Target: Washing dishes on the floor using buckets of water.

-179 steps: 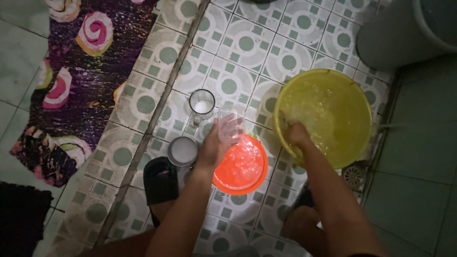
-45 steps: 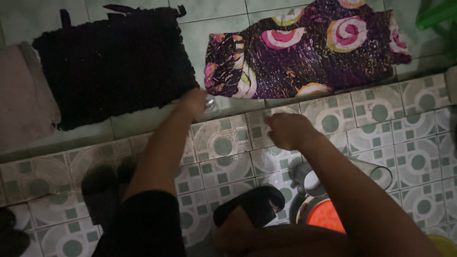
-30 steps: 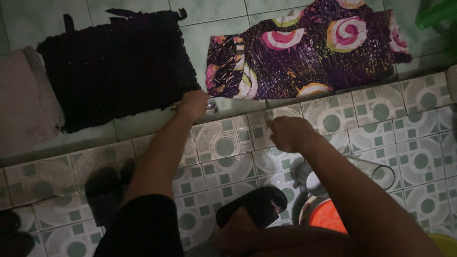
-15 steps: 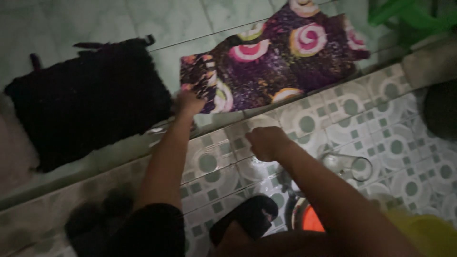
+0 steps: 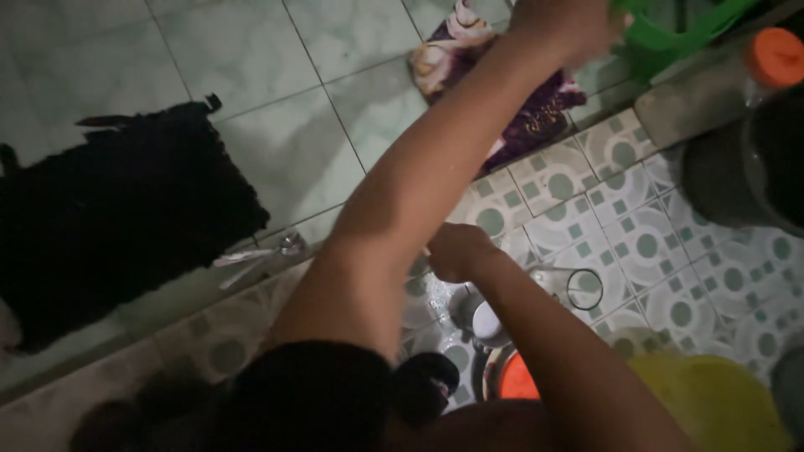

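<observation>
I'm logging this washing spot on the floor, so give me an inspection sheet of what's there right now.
Surface: patterned floor tiles, plain green tiles beyond.
Job's things: spoons on the floor; clear glass mug; metal cup; orange bowl; yellow basin.
Clutter: black mat, patterned cloth, orange-capped bottle.
Grippers: left hand raised by a green plastic thing; right hand closed above the cup, contents hidden.
Cables: nothing seen.
Surroundings: dim; dark bucket.

- Both forearms are bare, with no watch, ring or bracelet showing.
- A dark, short sleeve covers the left upper arm.
- A black sandal is on one foot.
</observation>
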